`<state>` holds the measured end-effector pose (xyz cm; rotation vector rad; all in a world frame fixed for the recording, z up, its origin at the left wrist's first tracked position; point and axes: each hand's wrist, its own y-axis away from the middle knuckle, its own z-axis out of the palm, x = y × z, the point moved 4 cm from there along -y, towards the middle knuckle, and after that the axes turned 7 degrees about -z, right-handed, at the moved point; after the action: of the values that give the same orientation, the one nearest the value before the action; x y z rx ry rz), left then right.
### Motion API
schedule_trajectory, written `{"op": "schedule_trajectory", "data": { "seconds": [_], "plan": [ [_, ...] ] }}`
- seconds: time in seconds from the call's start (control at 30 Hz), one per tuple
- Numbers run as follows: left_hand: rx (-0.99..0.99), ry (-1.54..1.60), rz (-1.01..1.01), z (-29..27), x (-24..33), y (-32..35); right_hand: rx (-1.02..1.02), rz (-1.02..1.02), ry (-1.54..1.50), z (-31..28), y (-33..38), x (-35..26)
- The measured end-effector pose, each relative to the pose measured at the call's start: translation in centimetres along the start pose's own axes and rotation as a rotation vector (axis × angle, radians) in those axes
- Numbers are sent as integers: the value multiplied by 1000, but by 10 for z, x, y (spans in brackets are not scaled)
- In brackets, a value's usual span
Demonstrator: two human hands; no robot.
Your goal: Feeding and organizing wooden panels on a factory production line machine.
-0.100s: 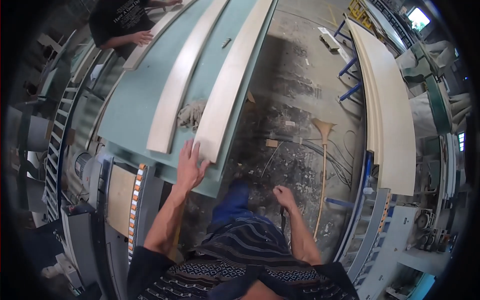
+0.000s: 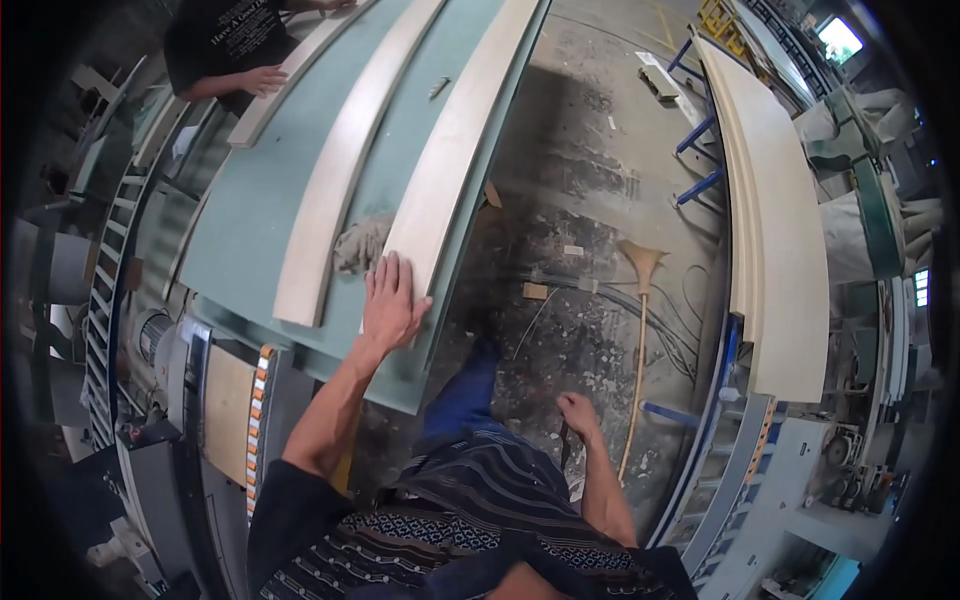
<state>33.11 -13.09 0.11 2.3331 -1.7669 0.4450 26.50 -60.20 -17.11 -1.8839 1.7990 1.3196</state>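
Observation:
My left hand (image 2: pixel 392 308) rests flat, fingers stretched out, on the near end of a long pale wooden board (image 2: pixel 452 150). That board lies lengthwise along the right side of a green-topped table (image 2: pixel 235 225). A second pale board (image 2: pixel 345 160) runs beside it, a little to the left. Between the two boards, close to my left fingertips, sits a crumpled grey rag (image 2: pixel 362 243). My right hand (image 2: pixel 579 415) hangs low beside my body, fingers curled closed. Something thin and dark dangles below it, too unclear to name.
Across the table a person in a dark shirt (image 2: pixel 225 45) touches a third board (image 2: pixel 285 85). A small object (image 2: pixel 438 88) lies between the boards. A broom (image 2: pixel 642 320) and cables (image 2: pixel 655 315) are on the floor. Stacked panels (image 2: pixel 775 240) rest on a blue-legged stand at right.
My left hand has come down farther onto the board's end, its fingers now lying over the surface. The whole view has shifted slightly. My right hand stays closed.

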Motion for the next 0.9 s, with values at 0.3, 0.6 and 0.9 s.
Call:
{"op": "schedule_trajectory", "data": {
  "seconds": [0.3, 0.6, 0.9],
  "plan": [
    [-116, -115, -27, 58, 90, -225, 262, 935, -901, -114, -1, 127],
    [-60, -121, -32, 92, 146, -477, 20, 628, -420, -200, -225, 31],
    [6, -199, -298, 110, 172, -719, -11, 812, -733, -331, -559, 62]
  ]
}}
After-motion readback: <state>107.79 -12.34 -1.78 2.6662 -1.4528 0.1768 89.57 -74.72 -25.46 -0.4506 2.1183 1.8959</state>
